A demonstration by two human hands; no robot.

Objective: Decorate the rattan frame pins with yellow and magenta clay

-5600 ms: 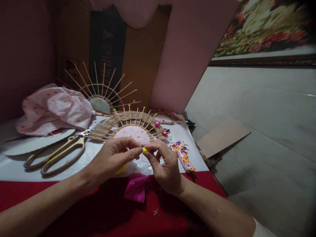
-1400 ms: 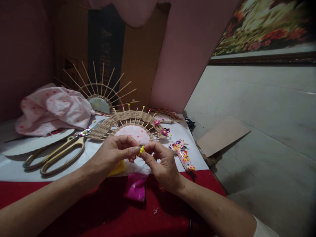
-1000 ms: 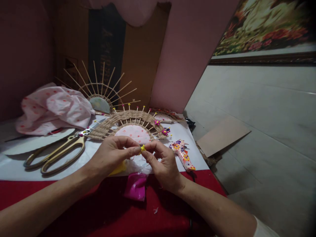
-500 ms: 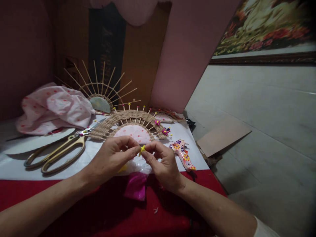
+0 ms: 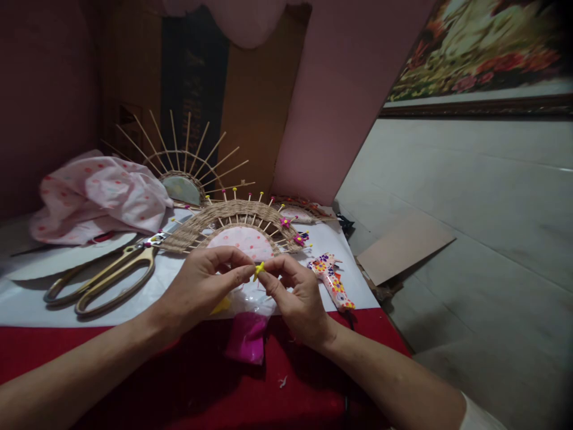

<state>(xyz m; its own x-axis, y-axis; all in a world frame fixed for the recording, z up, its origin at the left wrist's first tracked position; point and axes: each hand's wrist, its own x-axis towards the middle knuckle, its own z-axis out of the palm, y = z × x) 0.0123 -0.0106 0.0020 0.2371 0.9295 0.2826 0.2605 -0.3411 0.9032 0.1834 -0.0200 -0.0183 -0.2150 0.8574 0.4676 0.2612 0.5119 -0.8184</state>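
Between my fingertips is a small yellow clay flower (image 5: 259, 272), star-shaped with pointed petals. My left hand (image 5: 210, 278) pinches it from the left. On its right side, my right hand (image 5: 295, 292) pinches it with thumb and forefinger. Just behind lies a woven twine half-circle fan (image 5: 237, 210) with a dotted pink fabric centre (image 5: 242, 242). Yellow and magenta balls tip its sticks, and magenta flowers (image 5: 299, 239) sit at its right end. Below my hands is a clear bag with magenta clay (image 5: 246, 337); a yellow piece (image 5: 221, 306) shows partly behind my left hand.
Gold-handled scissors (image 5: 116, 278) lie at left, near crumpled dotted cloth (image 5: 102, 194). A flower-patterned glue gun (image 5: 333, 280) lies at right, its cord running forward. An unfinished stick fan (image 5: 181, 188) stands behind, against a cardboard box (image 5: 264, 113). White paper (image 5: 27, 304) covers red cloth (image 5: 179, 382).
The yellow clay was a smooth lump several seconds ago and now has pointed petals. Over the last second my fingers have shifted and turned it slightly. Everything else stays in place.
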